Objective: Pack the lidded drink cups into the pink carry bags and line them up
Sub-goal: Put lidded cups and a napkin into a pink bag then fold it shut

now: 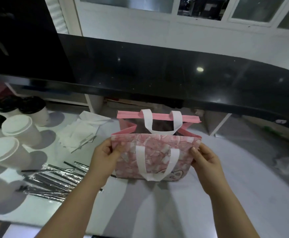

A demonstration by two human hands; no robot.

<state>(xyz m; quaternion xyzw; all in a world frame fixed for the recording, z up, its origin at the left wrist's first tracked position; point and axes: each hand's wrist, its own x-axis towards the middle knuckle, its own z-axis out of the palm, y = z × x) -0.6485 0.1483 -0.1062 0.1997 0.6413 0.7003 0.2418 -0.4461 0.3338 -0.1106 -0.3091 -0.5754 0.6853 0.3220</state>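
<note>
Both forearms extend from the lower frame toward centre. The left hand (104,152) pinches the left edge of the pink carry bag (150,152); the right hand (205,157) pinches its right edge, fingers (196,152) curled on the near panel. Spread the edges evenly so the mouth opens square and the base settles flat on the bench (234,194). Lidded cups (20,129) stand at middle left, well apart.

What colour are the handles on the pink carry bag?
White handles, clearest in the head view.
</note>
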